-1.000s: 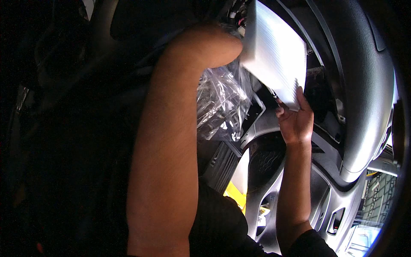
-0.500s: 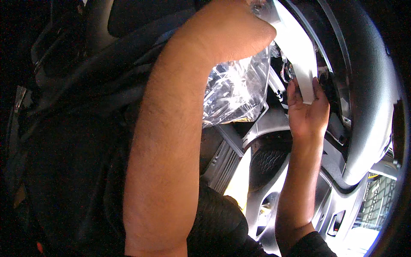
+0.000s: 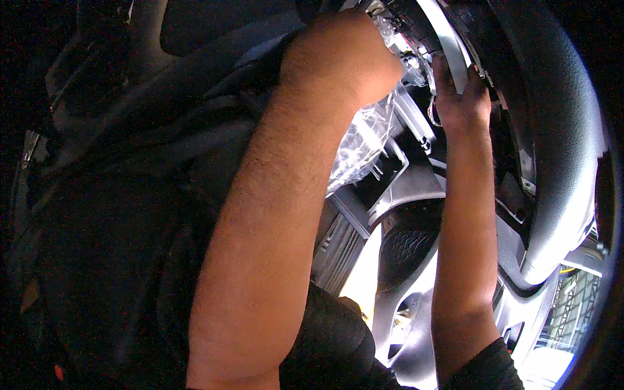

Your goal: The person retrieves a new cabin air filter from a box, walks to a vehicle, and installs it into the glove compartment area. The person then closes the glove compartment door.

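Note:
My right hand [image 3: 463, 107] grips the lower end of a long, pale, brightly lit trim strip [image 3: 444, 26], fingers on one side and thumb on the other. The strip runs up past the top of the picture, inside a dark cavity. My left hand [image 3: 344, 58] is bent over at the top middle, its back facing me and its fingers hidden. Next to it, partly behind my left wrist, lies crumpled clear plastic wrapping [image 3: 364, 140]. Small parts and wiring [image 3: 411, 60] show between my two hands.
This is a car interior. A dark padded panel [image 3: 565, 143] curves along the right. Below lie a grey door panel [image 3: 416, 185] with a speaker grille [image 3: 406, 247] and a ribbed grey part [image 3: 338, 250]. Dark fabric or seat surfaces [image 3: 110, 260] fill the left.
My right hand has moved up with the trim strip, which has shifted upward, deeper along the cavity. My left hand has come slightly down, and its forearm now covers more of the plastic.

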The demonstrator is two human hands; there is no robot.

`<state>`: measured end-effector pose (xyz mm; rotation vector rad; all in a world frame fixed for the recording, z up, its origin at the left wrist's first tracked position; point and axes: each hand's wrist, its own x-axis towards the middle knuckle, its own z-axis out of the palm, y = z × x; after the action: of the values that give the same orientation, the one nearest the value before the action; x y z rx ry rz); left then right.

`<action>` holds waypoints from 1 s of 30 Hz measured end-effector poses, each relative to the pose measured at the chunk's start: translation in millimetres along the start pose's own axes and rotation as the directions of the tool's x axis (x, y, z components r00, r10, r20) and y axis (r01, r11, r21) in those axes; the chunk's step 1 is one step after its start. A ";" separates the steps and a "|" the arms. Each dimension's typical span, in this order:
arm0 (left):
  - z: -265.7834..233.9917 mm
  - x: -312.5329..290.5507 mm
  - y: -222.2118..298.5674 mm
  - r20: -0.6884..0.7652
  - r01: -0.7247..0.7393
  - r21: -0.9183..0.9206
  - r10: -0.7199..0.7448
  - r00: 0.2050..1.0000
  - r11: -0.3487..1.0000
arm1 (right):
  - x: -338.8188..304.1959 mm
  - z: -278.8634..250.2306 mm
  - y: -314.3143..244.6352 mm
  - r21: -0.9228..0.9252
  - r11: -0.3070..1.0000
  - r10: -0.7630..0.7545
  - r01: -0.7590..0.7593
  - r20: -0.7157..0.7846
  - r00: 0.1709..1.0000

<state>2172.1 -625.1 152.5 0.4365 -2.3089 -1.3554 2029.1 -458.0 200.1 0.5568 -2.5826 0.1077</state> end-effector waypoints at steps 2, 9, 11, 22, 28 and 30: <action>0.0 0.9 -1.4 -0.041 0.029 0.128 -0.024 0.999 0.991 | 1.3 5.8 12.2 0.822 0.548 0.110 -0.154 0.111 0.988; -4.1 -5.1 1.5 -0.022 0.077 0.246 -0.074 0.997 0.966 | 16.1 37.3 48.3 0.596 0.768 0.009 0.235 -0.377 0.926; -6.1 -5.2 3.4 0.014 0.071 0.267 -0.077 0.997 0.961 | 17.7 41.2 38.5 0.569 0.794 0.082 0.212 -0.447 0.891; 69.3 25.5 8.0 -0.437 -0.255 0.271 0.354 0.827 0.928 | 8.3 51.3 61.0 0.878 0.463 0.338 0.123 -0.302 0.891; 107.4 115.2 0.2 -0.606 -0.251 0.177 0.306 0.734 0.952 | 68.7 100.4 92.4 0.423 0.870 0.005 0.255 -0.524 0.852; 94.3 110.7 7.6 -0.425 -0.311 0.203 0.369 0.827 0.929 | 85.2 116.9 140.0 -0.161 0.951 -0.302 0.264 -0.667 0.681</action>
<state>2028.6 -603.2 140.6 0.3164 -1.9602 -0.8286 1851.9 -381.8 142.4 0.7284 -1.7410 0.1140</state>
